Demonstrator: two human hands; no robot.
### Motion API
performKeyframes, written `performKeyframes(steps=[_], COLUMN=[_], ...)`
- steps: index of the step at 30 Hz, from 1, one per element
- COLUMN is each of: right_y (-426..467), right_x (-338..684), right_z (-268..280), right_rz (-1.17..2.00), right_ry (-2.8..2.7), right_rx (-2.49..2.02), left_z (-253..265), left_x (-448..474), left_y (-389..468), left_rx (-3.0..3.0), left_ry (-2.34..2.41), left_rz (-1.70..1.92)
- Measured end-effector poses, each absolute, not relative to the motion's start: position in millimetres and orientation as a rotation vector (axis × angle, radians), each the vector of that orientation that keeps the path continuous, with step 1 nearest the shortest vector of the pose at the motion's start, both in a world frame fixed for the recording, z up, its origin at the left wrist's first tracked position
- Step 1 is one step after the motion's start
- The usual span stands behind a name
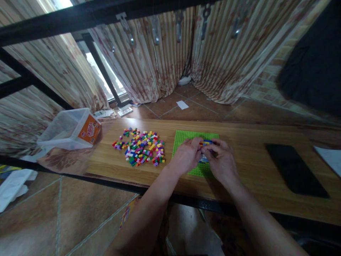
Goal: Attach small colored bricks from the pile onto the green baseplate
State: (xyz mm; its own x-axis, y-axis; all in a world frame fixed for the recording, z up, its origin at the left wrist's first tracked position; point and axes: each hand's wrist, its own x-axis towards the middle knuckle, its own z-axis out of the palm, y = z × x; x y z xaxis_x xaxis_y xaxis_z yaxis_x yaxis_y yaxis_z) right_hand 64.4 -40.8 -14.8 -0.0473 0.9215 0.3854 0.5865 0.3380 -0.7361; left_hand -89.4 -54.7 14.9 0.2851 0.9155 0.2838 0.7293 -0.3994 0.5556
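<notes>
Both of my hands meet over a green studded baseplate [181,137] on the wooden table. Between them is a small structure of toy bricks [204,159], with blue, yellow and white pieces showing. My left hand [188,156] is closed at its left side, fingers curled against the bricks. From the right, my right hand [222,160] closes on the same structure, its thumb and fingers bent inward. My fingers cover much of the structure, and I cannot tell whether it rests on the baseplate.
Loose colourful bricks [144,147] lie spread left of the baseplate. A clear plastic bin [66,128] with an orange label stands at the table's left end. Toward the right lies a flat black object [295,170], with white paper [329,158] beyond. A dark metal bar [106,17] crosses overhead.
</notes>
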Motion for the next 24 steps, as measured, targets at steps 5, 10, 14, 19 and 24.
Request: performKeyframes(steps=[5, 10, 14, 19, 24], right_y=[-41.6, -43.2, -42.8, -41.5, -41.1], right_x=[63.8, 61.9, 62.5, 64.6, 65.4], right_z=[-15.2, -14.7, -14.8, -15.1, -13.8], right_rz=[0.489, 0.468, 0.471, 0.492, 0.484], right_ry=[-1.731, -1.72, -1.73, -1.737, -1.744], right_rx=[-1.351, -1.356, -1.346, -1.343, -1.356], left_z=[15.7, 15.1, 14.6, 15.7, 14.3], left_x=[-88.9, -88.2, -88.1, -88.3, -89.0], left_y=[-55.8, -55.3, -53.9, -53.4, -53.3], left_rx=[2.255, 2.256, 2.244, 2.234, 2.171], left_ry=[1.495, 1.518, 1.521, 1.522, 1.52], left_rz=[0.814, 0.776, 0.77, 0.765, 0.836])
